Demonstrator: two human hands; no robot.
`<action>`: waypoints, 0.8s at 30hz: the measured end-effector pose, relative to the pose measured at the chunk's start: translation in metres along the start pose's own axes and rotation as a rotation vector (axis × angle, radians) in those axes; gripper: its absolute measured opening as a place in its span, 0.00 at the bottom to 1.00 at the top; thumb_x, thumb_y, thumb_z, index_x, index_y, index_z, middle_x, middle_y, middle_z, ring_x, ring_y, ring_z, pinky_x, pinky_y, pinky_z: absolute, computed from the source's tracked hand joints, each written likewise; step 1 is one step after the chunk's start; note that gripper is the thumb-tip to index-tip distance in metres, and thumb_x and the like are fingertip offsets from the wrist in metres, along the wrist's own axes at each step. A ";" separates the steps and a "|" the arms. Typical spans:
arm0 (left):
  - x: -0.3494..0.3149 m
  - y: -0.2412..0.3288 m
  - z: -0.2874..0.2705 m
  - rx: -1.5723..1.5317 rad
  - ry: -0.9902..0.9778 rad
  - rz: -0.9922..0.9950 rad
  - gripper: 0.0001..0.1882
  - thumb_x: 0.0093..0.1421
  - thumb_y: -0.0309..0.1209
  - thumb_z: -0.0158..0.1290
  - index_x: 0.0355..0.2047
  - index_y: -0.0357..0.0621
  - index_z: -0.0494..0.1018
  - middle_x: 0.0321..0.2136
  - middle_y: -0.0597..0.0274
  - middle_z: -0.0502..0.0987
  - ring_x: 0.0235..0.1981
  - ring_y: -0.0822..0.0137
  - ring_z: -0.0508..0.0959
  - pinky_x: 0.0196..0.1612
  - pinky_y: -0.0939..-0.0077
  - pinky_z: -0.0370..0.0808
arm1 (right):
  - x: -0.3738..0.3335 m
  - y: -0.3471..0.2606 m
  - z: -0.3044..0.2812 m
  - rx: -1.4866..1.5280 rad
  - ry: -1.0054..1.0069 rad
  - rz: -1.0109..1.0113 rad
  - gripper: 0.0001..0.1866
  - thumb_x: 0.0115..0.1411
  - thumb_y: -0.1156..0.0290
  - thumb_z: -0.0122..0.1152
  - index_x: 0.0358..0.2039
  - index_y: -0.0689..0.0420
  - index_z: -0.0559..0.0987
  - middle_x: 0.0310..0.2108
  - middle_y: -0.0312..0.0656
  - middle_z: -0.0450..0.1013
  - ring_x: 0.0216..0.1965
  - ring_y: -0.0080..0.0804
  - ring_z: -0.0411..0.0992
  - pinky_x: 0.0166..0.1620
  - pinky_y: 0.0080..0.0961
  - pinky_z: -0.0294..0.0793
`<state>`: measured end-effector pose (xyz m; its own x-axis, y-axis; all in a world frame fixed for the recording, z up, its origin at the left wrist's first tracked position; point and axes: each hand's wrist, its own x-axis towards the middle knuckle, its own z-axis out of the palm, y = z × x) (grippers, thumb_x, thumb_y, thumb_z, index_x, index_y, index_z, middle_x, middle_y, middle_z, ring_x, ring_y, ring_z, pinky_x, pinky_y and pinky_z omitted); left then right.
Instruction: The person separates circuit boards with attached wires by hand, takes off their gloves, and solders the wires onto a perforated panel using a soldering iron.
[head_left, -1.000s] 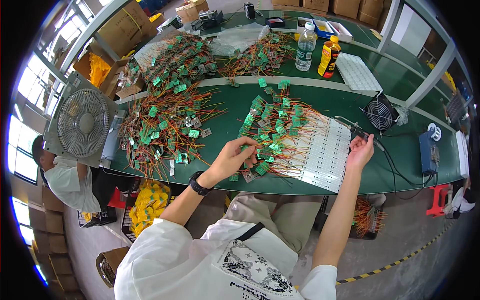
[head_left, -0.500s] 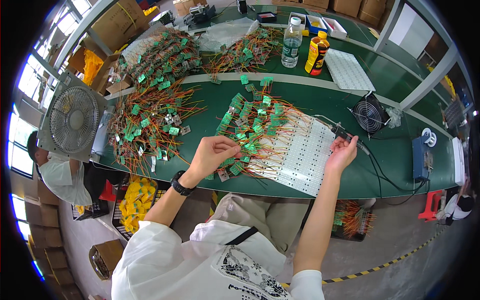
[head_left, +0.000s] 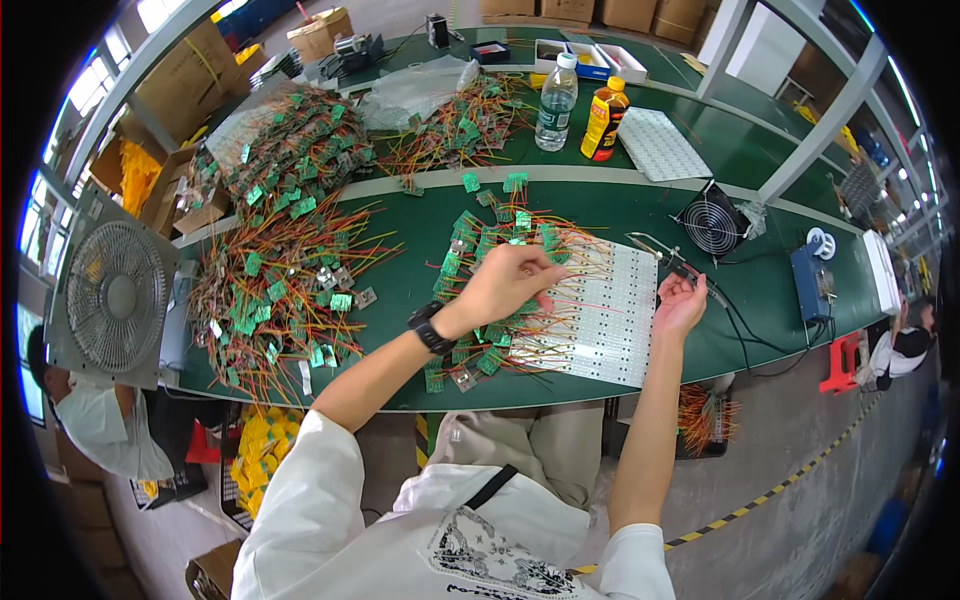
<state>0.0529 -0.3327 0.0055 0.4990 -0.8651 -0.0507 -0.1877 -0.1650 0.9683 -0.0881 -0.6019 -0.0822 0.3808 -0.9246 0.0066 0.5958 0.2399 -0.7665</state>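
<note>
My left hand (head_left: pixel 512 286) is closed in a pinch above the left part of a white perforated panel (head_left: pixel 615 320). Whatever lies between those fingertips is too small to make out; thin red and yellow wires run close beside them. Under and around this hand lie small green circuit boards (head_left: pixel 462 228) with wires, several of them along the panel's left side. At the panel's right edge my right hand (head_left: pixel 680 305), palm up, has its fingers curled round a soldering iron (head_left: pixel 684 270). The iron's tip points up and left, and its black cable trails off right.
Wired boards are heaped at left (head_left: pixel 270 290) and behind (head_left: pixel 290 145). A fan (head_left: pixel 115 295) stands at the left end, a small black fan (head_left: pixel 713 222) at right. A water bottle (head_left: pixel 556 105), a drink bottle (head_left: pixel 604 120) and a blue soldering station (head_left: pixel 811 283) also stand there. One person sits at far left.
My left hand has moved right and slightly up, from the boards to over the panel's left part, still pinched. My right hand keeps hold of the soldering iron. The whole view has shifted a little.
</note>
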 end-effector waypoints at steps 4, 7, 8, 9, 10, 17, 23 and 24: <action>0.045 0.002 0.011 -0.049 -0.019 0.119 0.09 0.65 0.27 0.53 0.36 0.29 0.72 0.27 0.59 0.80 0.32 0.73 0.83 0.31 0.81 0.76 | 0.002 0.004 -0.002 -0.071 -0.058 0.006 0.21 0.70 0.54 0.44 0.38 0.62 0.74 0.23 0.39 0.71 0.23 0.25 0.66 0.27 0.21 0.64; 0.074 -0.004 0.020 -0.165 -0.065 0.274 0.08 0.65 0.21 0.49 0.42 0.28 0.69 0.32 0.54 0.81 0.34 0.70 0.82 0.40 0.80 0.79 | 0.000 0.004 0.002 -0.080 -0.004 -0.011 0.20 0.70 0.55 0.46 0.37 0.61 0.74 0.21 0.38 0.70 0.21 0.23 0.66 0.25 0.20 0.63; 0.081 -0.005 0.021 -0.176 -0.074 0.273 0.08 0.65 0.21 0.49 0.42 0.28 0.69 0.32 0.54 0.81 0.34 0.70 0.82 0.40 0.80 0.79 | -0.001 0.003 0.003 -0.076 0.054 -0.027 0.18 0.70 0.57 0.48 0.36 0.61 0.73 0.20 0.38 0.70 0.19 0.22 0.65 0.23 0.19 0.62; 0.088 -0.005 0.022 -0.166 -0.095 0.251 0.08 0.65 0.20 0.48 0.43 0.27 0.69 0.33 0.52 0.81 0.35 0.70 0.82 0.40 0.79 0.79 | 0.000 0.003 0.004 -0.080 0.051 -0.041 0.15 0.69 0.59 0.52 0.36 0.61 0.73 0.20 0.36 0.70 0.19 0.20 0.65 0.22 0.17 0.61; 0.093 -0.005 0.025 -0.161 -0.123 0.226 0.08 0.65 0.20 0.48 0.43 0.27 0.69 0.35 0.51 0.81 0.36 0.69 0.82 0.41 0.79 0.79 | -0.001 0.001 0.003 -0.088 0.055 -0.055 0.13 0.67 0.62 0.55 0.36 0.60 0.73 0.20 0.35 0.69 0.19 0.18 0.64 0.22 0.16 0.61; 0.101 -0.009 0.024 -0.147 -0.127 0.108 0.09 0.65 0.26 0.52 0.39 0.29 0.71 0.26 0.61 0.79 0.25 0.75 0.80 0.26 0.82 0.75 | -0.005 0.003 0.012 -0.144 0.115 -0.100 0.06 0.65 0.70 0.59 0.36 0.58 0.74 0.22 0.32 0.67 0.23 0.16 0.63 0.25 0.14 0.60; 0.104 -0.016 0.023 -0.038 -0.084 0.222 0.09 0.63 0.28 0.54 0.34 0.31 0.74 0.23 0.60 0.77 0.20 0.74 0.76 0.24 0.77 0.72 | 0.002 0.003 -0.001 -0.115 0.046 -0.078 0.06 0.64 0.72 0.59 0.38 0.60 0.74 0.25 0.33 0.69 0.23 0.16 0.62 0.24 0.14 0.59; 0.104 -0.017 0.023 0.097 -0.060 0.316 0.08 0.61 0.27 0.55 0.33 0.31 0.74 0.23 0.58 0.77 0.19 0.72 0.75 0.24 0.74 0.72 | 0.003 0.004 -0.005 -0.117 0.008 -0.085 0.08 0.64 0.72 0.60 0.40 0.62 0.74 0.27 0.34 0.72 0.23 0.16 0.64 0.23 0.13 0.60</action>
<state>0.0882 -0.4306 -0.0219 0.3533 -0.9065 0.2311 -0.4063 0.0738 0.9108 -0.0884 -0.6056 -0.0887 0.3271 -0.9424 0.0698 0.5388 0.1253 -0.8331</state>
